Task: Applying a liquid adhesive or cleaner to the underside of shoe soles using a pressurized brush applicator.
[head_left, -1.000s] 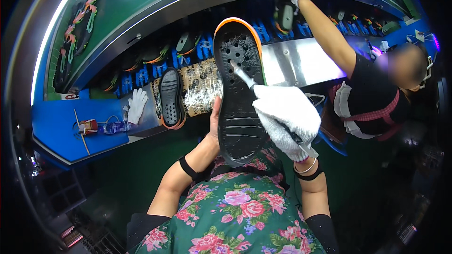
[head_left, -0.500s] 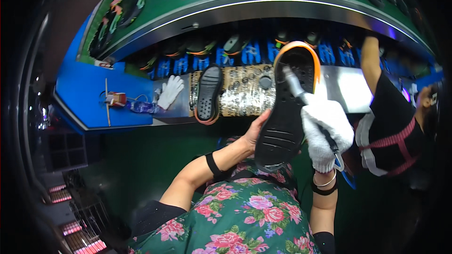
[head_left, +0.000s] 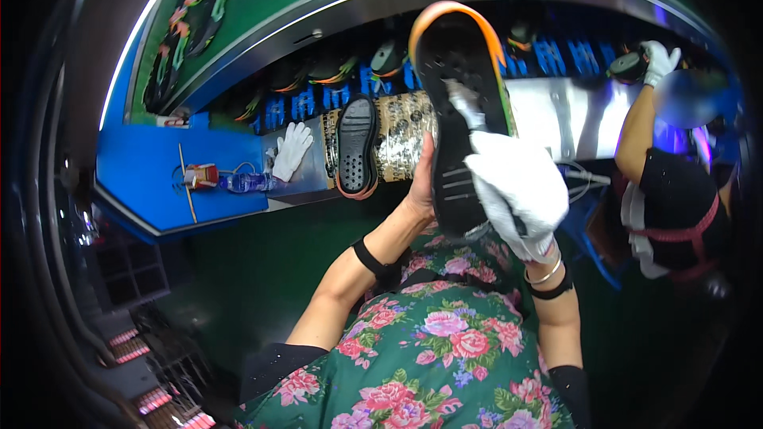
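- At the bottom of the frame a floral apron (head_left: 445,342) is seen, flanked by two forearms; a dark strap is worn on each, and a bracelet (head_left: 544,272) on the right wrist.
- Right of centre, a brush (head_left: 469,105) is gripped in the gloved right hand (head_left: 518,187), the fingers closed round its handle; its tip is seen over the holed part of the sole.
- At upper centre the black, orange-rimmed sole (head_left: 451,143) is held up, tilted slightly, its rounded orange end toward the top.
- The sole is clasped at its left edge by the bare left hand (head_left: 424,179); the thumb is seen, the other fingers mostly hidden behind.
- Left of centre, a second sole (head_left: 355,147) is laid on a taped board (head_left: 395,135), holes toward the bottom.
- Farther left, a loose glove (head_left: 293,151), a bottle (head_left: 245,183) and a stick (head_left: 187,183) are placed.
- Across the upper frame, shoes (head_left: 388,57) are ranged above blue holders (head_left: 304,103).
- At upper right a co-worker's gloved hand (head_left: 659,62) is held beside another shoe (head_left: 628,67); whether it is gripped cannot be told.
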A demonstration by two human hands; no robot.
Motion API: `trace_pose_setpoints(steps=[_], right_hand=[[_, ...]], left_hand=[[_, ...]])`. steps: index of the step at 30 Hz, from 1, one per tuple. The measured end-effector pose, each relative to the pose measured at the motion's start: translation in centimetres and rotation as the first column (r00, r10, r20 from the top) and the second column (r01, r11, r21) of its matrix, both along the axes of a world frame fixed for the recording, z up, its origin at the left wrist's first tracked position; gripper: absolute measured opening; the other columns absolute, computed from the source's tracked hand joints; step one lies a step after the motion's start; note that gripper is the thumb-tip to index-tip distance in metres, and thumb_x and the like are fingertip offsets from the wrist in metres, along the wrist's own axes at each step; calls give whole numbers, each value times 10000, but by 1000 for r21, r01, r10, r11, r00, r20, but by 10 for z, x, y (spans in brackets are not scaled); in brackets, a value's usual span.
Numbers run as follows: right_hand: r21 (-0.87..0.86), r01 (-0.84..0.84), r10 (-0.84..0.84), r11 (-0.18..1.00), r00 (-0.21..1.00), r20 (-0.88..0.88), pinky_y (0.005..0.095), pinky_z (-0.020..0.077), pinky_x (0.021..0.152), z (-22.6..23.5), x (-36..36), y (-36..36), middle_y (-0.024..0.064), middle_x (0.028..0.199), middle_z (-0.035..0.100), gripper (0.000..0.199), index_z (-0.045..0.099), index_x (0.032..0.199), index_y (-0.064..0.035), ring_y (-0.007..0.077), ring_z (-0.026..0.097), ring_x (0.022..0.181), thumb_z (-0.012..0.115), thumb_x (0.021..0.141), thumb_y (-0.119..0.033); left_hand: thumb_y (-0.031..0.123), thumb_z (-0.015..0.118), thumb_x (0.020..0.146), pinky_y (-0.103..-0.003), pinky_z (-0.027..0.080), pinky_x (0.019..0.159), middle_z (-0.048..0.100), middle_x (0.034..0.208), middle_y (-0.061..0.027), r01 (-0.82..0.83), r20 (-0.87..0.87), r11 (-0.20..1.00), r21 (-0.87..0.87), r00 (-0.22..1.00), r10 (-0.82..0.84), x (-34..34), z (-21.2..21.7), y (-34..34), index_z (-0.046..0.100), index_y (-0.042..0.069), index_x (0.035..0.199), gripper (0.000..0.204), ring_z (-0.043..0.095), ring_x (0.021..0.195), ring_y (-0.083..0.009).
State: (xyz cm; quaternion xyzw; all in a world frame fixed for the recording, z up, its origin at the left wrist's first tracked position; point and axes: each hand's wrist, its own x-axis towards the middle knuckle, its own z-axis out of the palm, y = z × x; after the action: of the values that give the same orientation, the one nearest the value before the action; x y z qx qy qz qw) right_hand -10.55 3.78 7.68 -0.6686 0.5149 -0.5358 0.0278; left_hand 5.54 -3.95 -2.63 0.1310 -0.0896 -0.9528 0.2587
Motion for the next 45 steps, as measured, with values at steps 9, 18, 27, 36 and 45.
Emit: trace_pose_setpoints(steps=[9,18,27,36,45], right_hand=[[55,-46,34,997,977,210,380,574,863,-8,2,1,152,1059,774,263,783,1030,-36,289,743,961,779,776,33],[9,-53,49,999,973,223,396,575,902,-25,-9,10,126,1115,772,294,778,1106,-50,303,726,1043,762,813,-40],[71,-96,78,993,971,226,375,595,819,-26,-5,12,110,1052,779,293,784,1045,-74,281,750,949,800,760,-5],[75,-104,84,992,969,234,358,594,775,-28,-12,16,108,1021,784,251,797,989,-88,265,753,904,811,752,-8],[232,-207,98,951,907,408,346,597,769,-29,-13,20,108,988,788,198,805,995,-95,279,755,880,812,800,-57]], left_hand=[[929,356,850,-558,453,1127,494,1501,-260,-55,-236,997,55,969,66,-30,22,-12,311,129,1607,1102,546,1341,-418],[797,524,896,-681,548,953,525,1460,-239,-87,-135,996,-11,987,85,-49,33,-25,359,159,1567,940,586,1226,-536],[953,424,796,-698,530,943,480,1474,-338,85,-371,996,11,925,-75,-51,20,-47,334,266,1592,1055,598,1167,-587],[880,529,821,-691,520,964,377,1580,-206,-12,-266,998,-61,964,-5,-45,26,-53,315,108,1596,1114,481,1352,-475],[864,563,812,-634,532,1015,309,1590,-318,100,-316,976,-193,936,-159,-38,22,-64,265,77,1622,1168,505,1329,-514]])
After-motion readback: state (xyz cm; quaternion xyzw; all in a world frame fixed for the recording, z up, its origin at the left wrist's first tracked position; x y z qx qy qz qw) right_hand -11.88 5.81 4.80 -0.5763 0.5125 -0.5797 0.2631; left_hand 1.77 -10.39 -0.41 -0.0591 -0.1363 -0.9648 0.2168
